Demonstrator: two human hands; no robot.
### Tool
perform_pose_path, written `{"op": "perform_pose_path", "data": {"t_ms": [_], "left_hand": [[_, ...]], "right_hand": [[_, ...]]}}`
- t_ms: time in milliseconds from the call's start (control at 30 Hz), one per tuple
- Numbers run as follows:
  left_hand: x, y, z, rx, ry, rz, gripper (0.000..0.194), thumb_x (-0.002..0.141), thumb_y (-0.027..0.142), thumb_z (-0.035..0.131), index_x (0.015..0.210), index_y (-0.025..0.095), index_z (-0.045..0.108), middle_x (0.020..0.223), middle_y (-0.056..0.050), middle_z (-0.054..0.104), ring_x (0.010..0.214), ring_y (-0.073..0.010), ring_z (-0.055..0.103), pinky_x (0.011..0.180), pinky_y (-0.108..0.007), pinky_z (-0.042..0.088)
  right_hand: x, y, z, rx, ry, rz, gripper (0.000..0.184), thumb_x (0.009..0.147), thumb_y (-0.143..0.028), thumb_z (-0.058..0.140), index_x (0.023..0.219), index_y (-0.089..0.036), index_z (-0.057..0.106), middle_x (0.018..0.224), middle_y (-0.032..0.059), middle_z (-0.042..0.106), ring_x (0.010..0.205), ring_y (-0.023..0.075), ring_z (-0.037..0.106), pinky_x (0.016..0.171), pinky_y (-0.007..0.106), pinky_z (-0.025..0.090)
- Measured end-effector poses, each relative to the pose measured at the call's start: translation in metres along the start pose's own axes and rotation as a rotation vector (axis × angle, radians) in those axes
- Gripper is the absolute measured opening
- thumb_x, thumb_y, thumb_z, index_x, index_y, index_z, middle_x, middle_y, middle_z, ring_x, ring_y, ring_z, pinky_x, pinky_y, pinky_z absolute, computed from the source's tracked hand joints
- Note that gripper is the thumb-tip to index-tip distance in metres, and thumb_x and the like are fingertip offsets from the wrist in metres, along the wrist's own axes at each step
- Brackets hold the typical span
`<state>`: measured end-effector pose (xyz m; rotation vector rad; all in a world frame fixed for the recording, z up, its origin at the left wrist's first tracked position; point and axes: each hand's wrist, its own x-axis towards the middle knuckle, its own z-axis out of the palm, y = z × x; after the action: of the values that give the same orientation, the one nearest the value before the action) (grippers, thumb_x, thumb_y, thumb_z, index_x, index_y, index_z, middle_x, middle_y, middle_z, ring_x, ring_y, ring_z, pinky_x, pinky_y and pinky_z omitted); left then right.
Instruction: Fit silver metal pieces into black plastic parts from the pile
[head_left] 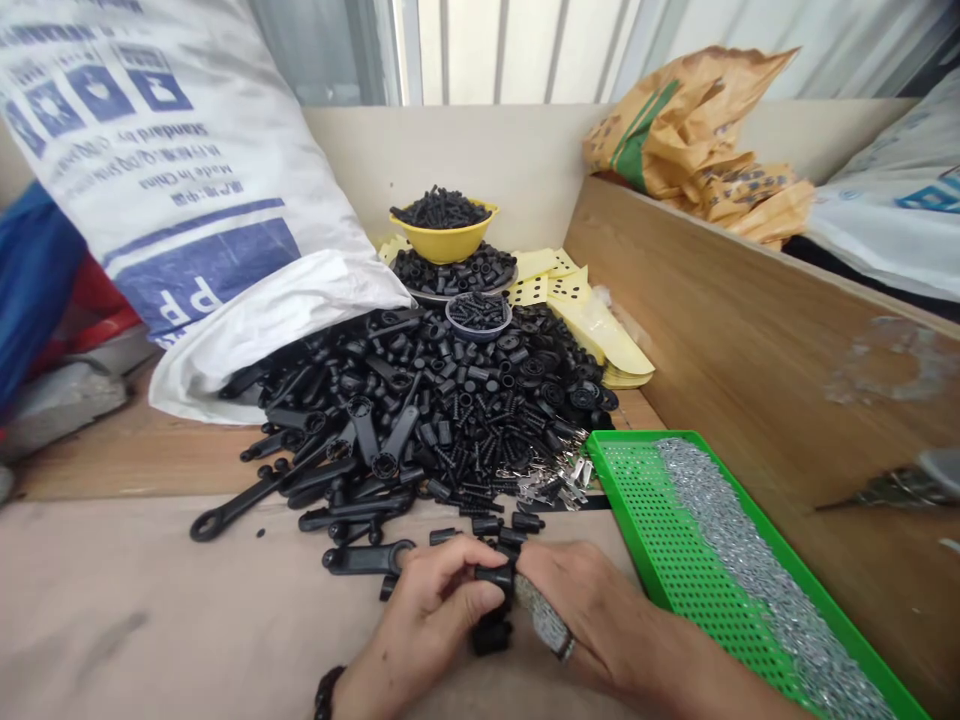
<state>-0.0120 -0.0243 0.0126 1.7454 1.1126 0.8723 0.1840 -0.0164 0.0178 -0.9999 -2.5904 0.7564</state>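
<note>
At the lower centre of the frame, the left hand [439,605] pinches a black sleeve [493,577] between thumb and fingers, sideways, seemingly so one end faces the right hand [596,610]. That hand curls closed around a grey piece [549,625], apparently to grip it firmly. The black heap [457,385] at centre and green tray [637,515] at lower right probably flank the bench [187,620] space for easy reach.

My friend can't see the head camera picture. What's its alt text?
A person's left hand pinches a small black cylinder over a table, the right hand close beside it. Behind lies a big heap of black parts; a green tray of grey pieces sits at right.
</note>
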Motion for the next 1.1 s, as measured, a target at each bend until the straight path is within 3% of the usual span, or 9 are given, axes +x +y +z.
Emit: {"op": "perform_pose_path", "data": {"t_ms": [167, 267, 367, 500, 600, 700, 800, 933, 1100], "left_hand": [[-0.006, -0.010, 0.009, 0.017, 0.078, 0.076, 0.021, 0.087, 0.035, 0.053, 0.090, 0.019, 0.066, 0.077, -0.004, 0.070, 0.068, -0.0181, 0.063, 0.063, -0.025, 0.047], [-0.007, -0.016, 0.010, 0.026, 0.086, 0.026, 0.018, 0.085, 0.031, 0.055, 0.089, 0.019, 0.066, 0.071, -0.003, 0.068, 0.063, -0.0171, 0.060, 0.058, -0.025, 0.046], [-0.003, -0.015, 0.003, 0.055, 0.056, -0.051, 0.012, 0.078, 0.022, 0.059, 0.085, 0.018, 0.068, 0.060, 0.001, 0.061, 0.053, -0.0143, 0.054, 0.050, -0.022, 0.042], [0.011, -0.010, -0.016, 0.180, 0.101, -0.057, 0.010, 0.072, 0.015, 0.060, 0.079, 0.017, 0.067, 0.058, 0.003, 0.057, 0.053, -0.0131, 0.052, 0.050, -0.021, 0.041], [0.019, -0.011, -0.027, 0.355, 0.152, -0.009, 0.011, 0.074, 0.015, 0.057, 0.082, 0.018, 0.065, 0.060, 0.003, 0.057, 0.053, -0.0133, 0.053, 0.052, -0.023, 0.044], [0.023, -0.018, -0.030, 0.469, 0.138, 0.105, 0.013, 0.079, 0.012, 0.051, 0.083, 0.018, 0.061, 0.075, -0.001, 0.062, 0.063, -0.0152, 0.059, 0.060, -0.026, 0.050], [0.023, -0.026, -0.030, 0.543, 0.104, 0.179, 0.016, 0.083, 0.009, 0.045, 0.084, 0.018, 0.059, 0.086, -0.005, 0.063, 0.076, -0.0176, 0.062, 0.069, -0.029, 0.053], [0.023, -0.036, -0.029, 0.669, 0.065, 0.220, 0.018, 0.086, 0.010, 0.045, 0.089, 0.018, 0.061, 0.085, -0.005, 0.066, 0.078, -0.0188, 0.064, 0.071, -0.031, 0.055], [0.022, -0.041, -0.027, 0.751, 0.099, 0.249, 0.024, 0.090, 0.013, 0.043, 0.086, 0.018, 0.065, 0.089, -0.007, 0.065, 0.082, -0.0197, 0.064, 0.072, -0.031, 0.057]], "right_hand": [[-0.002, -0.005, 0.011, 0.024, -0.006, 0.114, 0.014, 0.072, -0.011, 0.039, 0.079, -0.018, 0.048, 0.073, 0.0058, 0.061, 0.061, 0.0189, 0.053, 0.056, 0.028, 0.034], [-0.001, -0.008, 0.015, 0.073, -0.019, 0.221, 0.015, 0.077, -0.009, 0.037, 0.078, -0.019, 0.049, 0.073, 0.0047, 0.061, 0.063, 0.0187, 0.054, 0.059, 0.027, 0.035], [0.004, -0.010, 0.009, 0.138, -0.050, 0.282, 0.019, 0.080, -0.007, 0.036, 0.079, -0.019, 0.051, 0.077, 0.0043, 0.063, 0.069, 0.0186, 0.055, 0.063, 0.026, 0.037], [0.020, 0.000, -0.010, 0.191, -0.037, 0.220, 0.023, 0.088, -0.010, 0.035, 0.097, -0.021, 0.054, 0.086, 0.0023, 0.065, 0.079, 0.0168, 0.059, 0.068, 0.024, 0.040], [0.037, 0.014, -0.019, -0.127, -0.066, 0.252, 0.035, 0.082, -0.003, 0.038, 0.107, -0.020, 0.054, 0.099, 0.0037, 0.065, 0.089, 0.0179, 0.061, 0.072, 0.025, 0.040], [0.052, 0.024, -0.020, -0.389, -0.169, 0.270, 0.035, 0.072, 0.002, 0.044, 0.098, -0.016, 0.059, 0.098, 0.0082, 0.066, 0.083, 0.0207, 0.063, 0.067, 0.026, 0.040], [0.059, 0.026, -0.017, -0.438, -0.187, 0.259, 0.028, 0.073, 0.001, 0.046, 0.091, -0.015, 0.060, 0.090, 0.0100, 0.068, 0.076, 0.0206, 0.064, 0.063, 0.026, 0.040], [0.064, 0.023, -0.016, -0.477, -0.202, 0.213, 0.024, 0.075, 0.000, 0.049, 0.091, -0.014, 0.059, 0.085, 0.0117, 0.069, 0.074, 0.0216, 0.065, 0.061, 0.026, 0.040], [0.067, 0.024, -0.017, -0.492, -0.206, 0.155, 0.026, 0.074, 0.001, 0.046, 0.093, -0.012, 0.060, 0.083, 0.0128, 0.069, 0.074, 0.0238, 0.066, 0.057, 0.027, 0.038]]}}
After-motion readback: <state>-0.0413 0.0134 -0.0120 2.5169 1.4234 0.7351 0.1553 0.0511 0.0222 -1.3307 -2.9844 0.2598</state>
